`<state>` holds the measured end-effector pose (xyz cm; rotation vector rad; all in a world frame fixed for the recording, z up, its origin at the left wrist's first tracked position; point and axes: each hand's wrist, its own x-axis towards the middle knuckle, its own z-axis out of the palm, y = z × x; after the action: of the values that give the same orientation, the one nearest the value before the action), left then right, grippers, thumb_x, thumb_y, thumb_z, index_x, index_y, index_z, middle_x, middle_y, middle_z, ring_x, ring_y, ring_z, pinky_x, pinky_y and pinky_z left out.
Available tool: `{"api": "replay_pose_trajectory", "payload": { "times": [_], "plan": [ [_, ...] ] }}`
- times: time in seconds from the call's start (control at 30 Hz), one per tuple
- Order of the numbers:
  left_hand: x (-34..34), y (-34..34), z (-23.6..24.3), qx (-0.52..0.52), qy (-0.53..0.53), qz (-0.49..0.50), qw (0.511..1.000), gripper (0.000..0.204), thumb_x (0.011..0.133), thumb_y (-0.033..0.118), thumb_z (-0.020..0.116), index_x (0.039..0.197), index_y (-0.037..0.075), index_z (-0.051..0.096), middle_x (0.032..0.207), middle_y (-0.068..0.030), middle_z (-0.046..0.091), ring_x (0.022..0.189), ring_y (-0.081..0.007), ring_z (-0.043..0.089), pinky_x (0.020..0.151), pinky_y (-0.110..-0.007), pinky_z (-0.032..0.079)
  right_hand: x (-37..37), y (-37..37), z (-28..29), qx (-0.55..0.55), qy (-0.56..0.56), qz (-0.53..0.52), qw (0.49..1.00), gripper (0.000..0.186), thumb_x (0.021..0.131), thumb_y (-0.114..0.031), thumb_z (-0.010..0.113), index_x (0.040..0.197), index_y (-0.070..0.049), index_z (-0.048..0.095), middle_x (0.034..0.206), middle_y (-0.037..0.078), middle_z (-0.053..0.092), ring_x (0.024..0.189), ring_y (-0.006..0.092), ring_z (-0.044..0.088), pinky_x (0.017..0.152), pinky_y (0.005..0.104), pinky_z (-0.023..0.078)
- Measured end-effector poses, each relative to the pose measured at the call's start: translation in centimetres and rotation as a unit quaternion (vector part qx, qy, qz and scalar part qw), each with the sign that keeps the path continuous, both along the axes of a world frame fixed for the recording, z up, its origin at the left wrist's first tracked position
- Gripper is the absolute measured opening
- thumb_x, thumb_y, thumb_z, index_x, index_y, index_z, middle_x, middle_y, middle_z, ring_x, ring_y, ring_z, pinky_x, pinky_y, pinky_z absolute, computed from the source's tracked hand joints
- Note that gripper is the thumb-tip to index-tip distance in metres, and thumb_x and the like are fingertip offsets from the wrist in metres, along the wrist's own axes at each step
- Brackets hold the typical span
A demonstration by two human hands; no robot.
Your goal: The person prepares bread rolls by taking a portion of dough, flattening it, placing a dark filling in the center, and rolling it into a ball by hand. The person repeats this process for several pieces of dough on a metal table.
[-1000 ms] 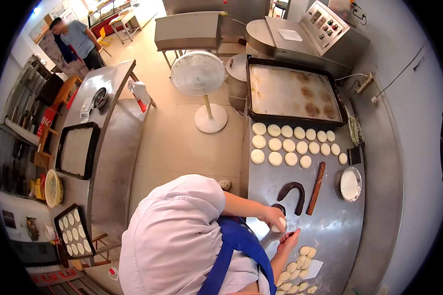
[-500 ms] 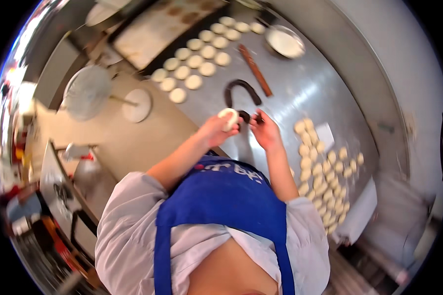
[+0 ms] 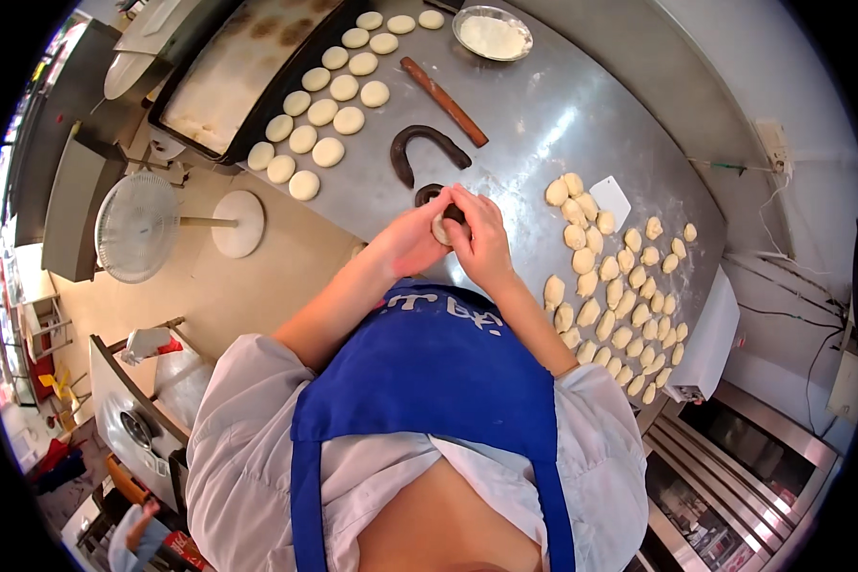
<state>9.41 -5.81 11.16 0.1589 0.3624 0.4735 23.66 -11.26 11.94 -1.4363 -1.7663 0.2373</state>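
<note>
In front of my apron both hands meet over one piece of work. My left hand cups a pale dough round, its fingers closed about it. On that dough sits a lump of dark filling, with the thumb and curled fingers of my right hand pressed against it. Just beyond the fingertips, partly hidden by them, lies a short dark piece of filling on the metal table. Farther off, a dark rope of filling is bent into an arch.
A wooden rolling pin lies beyond the rope, near a bowl of white flour. Flat dough rounds stand in rows beside a baking tray at left. Many small dough pieces and a white scraper occupy the right.
My hands have come together; the dark lump in my right hand is now against the dough round in my left. The view has shifted, so the table appears farther left and up.
</note>
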Motion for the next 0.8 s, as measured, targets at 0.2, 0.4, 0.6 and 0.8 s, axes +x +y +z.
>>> {"api": "replay_pose_trajectory", "payload": {
  "times": [0.2, 0.4, 0.6, 0.8],
  "plan": [
    [-0.1, 0.3, -0.8, 0.081, 0.055, 0.026, 0.995, 0.035, 0.101, 0.029, 0.044, 0.126, 0.005, 0.048, 0.121, -0.0051, 0.053, 0.115, -0.0167, 0.049, 0.101, -0.037, 0.040, 0.7, -0.2, 0.5, 0.025, 0.045, -0.051, 0.997, 0.037, 0.073, -0.011, 0.073, 0.109, -0.009, 0.066, 0.108, 0.011, 0.061, 0.098, 0.0304, 0.057, 0.086, 0.0380, 0.046],
    [-0.2, -0.1, 0.2, 0.094, 0.084, 0.024, 0.992, 0.035, 0.099, 0.026, 0.049, 0.126, 0.003, 0.047, 0.120, -0.0063, 0.054, 0.111, -0.0211, 0.054, 0.097, -0.038, 0.044, 0.4, 0.2, -0.2, 0.021, 0.110, -0.051, 0.992, 0.031, 0.071, -0.008, 0.072, 0.102, -0.006, 0.066, 0.104, 0.011, 0.061, 0.103, 0.0296, 0.055, 0.083, 0.0372, 0.047],
    [1.1, -1.1, 2.7, 0.116, 0.106, 0.013, 0.988, 0.038, 0.096, 0.011, 0.046, 0.133, 0.002, 0.041, 0.125, -0.0096, 0.051, 0.117, -0.0214, 0.051, 0.098, -0.035, 0.044, 0.9, 2.3, -0.8, -0.021, 0.131, 0.054, 0.990, 0.030, 0.081, -0.025, 0.054, 0.099, -0.005, 0.066, 0.117, 0.013, 0.062, 0.111, 0.0322, 0.056, 0.100, 0.0453, 0.036],
    [1.1, -0.6, 3.5, 0.139, 0.209, 0.037, 0.967, 0.040, 0.096, 0.006, 0.040, 0.136, 0.010, 0.038, 0.122, -0.0068, 0.051, 0.113, -0.0163, 0.051, 0.093, -0.031, 0.044, -1.2, 2.9, -1.2, 0.013, 0.091, 0.005, 0.996, 0.028, 0.087, -0.014, 0.043, 0.096, -0.006, 0.069, 0.111, 0.013, 0.066, 0.112, 0.0332, 0.058, 0.104, 0.0480, 0.033]
  ]
}}
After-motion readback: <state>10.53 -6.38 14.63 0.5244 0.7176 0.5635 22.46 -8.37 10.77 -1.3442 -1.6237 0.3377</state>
